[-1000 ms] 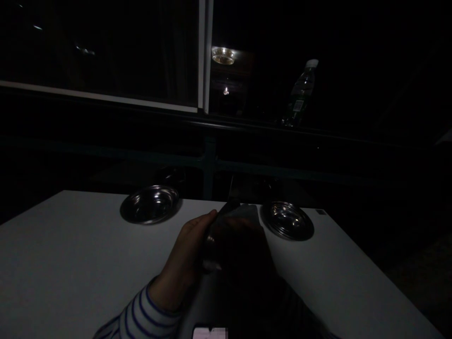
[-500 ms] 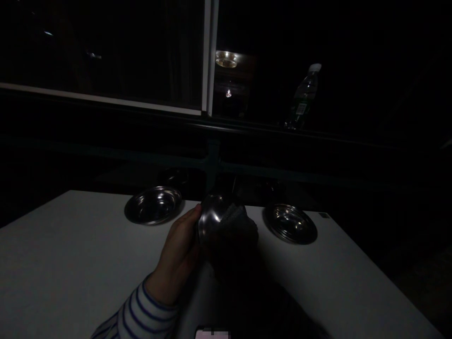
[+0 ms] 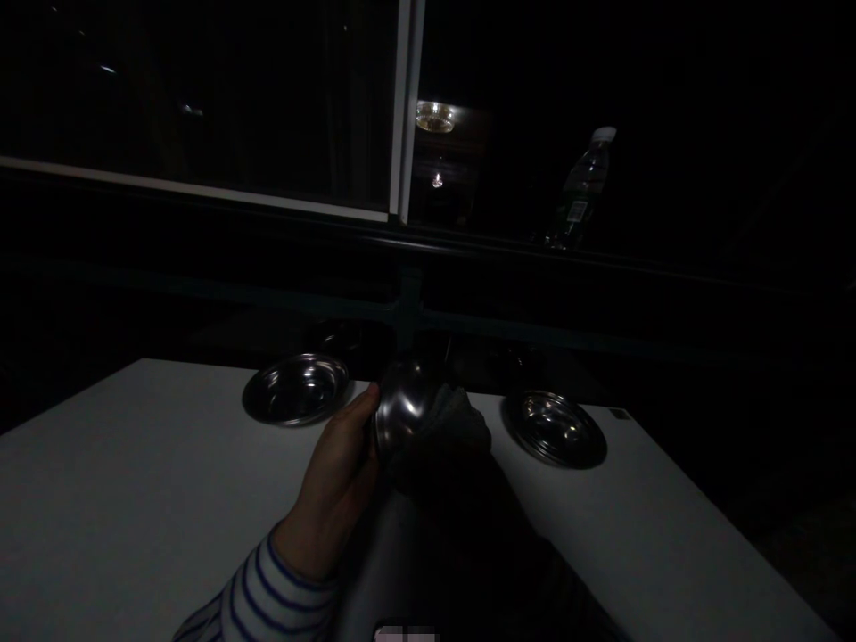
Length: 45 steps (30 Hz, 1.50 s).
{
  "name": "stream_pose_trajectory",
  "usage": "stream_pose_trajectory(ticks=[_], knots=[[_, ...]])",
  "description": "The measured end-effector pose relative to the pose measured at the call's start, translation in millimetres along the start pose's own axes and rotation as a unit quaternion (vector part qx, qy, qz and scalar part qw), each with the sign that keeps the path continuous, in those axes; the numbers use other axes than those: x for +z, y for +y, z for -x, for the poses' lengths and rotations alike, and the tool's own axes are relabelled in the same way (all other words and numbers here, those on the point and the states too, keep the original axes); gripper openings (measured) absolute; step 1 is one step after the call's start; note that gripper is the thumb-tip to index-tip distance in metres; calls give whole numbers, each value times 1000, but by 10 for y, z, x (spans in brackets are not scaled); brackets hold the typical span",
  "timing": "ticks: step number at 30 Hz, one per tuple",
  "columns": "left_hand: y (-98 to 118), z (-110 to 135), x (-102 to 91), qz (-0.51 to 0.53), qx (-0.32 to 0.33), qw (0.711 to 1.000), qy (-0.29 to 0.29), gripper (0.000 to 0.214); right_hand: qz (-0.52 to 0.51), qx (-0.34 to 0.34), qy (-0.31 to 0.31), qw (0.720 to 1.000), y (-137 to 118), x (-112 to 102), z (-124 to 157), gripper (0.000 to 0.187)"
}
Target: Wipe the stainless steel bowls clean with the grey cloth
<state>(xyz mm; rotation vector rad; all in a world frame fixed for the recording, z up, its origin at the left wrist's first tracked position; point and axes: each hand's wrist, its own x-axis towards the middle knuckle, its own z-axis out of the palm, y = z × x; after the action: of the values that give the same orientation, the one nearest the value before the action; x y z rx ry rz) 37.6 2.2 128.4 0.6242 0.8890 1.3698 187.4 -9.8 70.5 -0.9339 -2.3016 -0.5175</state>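
Note:
My left hand (image 3: 340,468), below a striped sleeve, grips the left rim of a shiny metal bowl (image 3: 405,406). The bowl is tilted, its rounded outside toward me, above the white table. In deep shadow on the bowl's right side is my right hand (image 3: 445,468), closed on a greyish cloth (image 3: 460,415) pressed to the metal. Its fingers barely show in the dark. One metal dish (image 3: 296,390) lies to the left of the bowl, and more metal dishes (image 3: 554,430), seemingly stacked, lie to the right.
The white table (image 3: 147,499) ends at a far edge just behind the dishes. Beyond it stands a plastic bottle (image 3: 583,192) with a white cap, beside a dark window with a pale frame (image 3: 404,107). A phone-like object (image 3: 405,635) shows at the bottom edge.
The cloth and my right hand have shifted slightly over the bowl's right side. My left hand keeps its hold. The whole view has moved a little.

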Motion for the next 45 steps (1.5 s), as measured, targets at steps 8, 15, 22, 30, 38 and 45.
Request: stream_pose_trajectory(ticks=[8, 15, 22, 30, 38, 45], knots=[[-68, 28, 6, 46, -32, 997, -59, 11, -17, 32, -34, 999, -11, -64, -75, 20], [-151, 103, 27, 20, -71, 986, -148, 21, 35, 58, 42, 997, 28, -181, 17, 33], [-197, 93, 21, 12, -68, 987, -143, 15, 36, 50, 38, 997, 23, -146, 20, 30], [-126, 37, 3, 24, -55, 996, -68, 15, 51, -1, 57, 997, -128, 109, 170, 32], [-121, 57, -3, -12, -57, 994, -95, 20, 26, 18, 36, 999, -20, 149, 123, 29], [-177, 53, -43, -46, -58, 988, -133, 27, 36, 73, 117, 990, 26, -174, -2, 32]])
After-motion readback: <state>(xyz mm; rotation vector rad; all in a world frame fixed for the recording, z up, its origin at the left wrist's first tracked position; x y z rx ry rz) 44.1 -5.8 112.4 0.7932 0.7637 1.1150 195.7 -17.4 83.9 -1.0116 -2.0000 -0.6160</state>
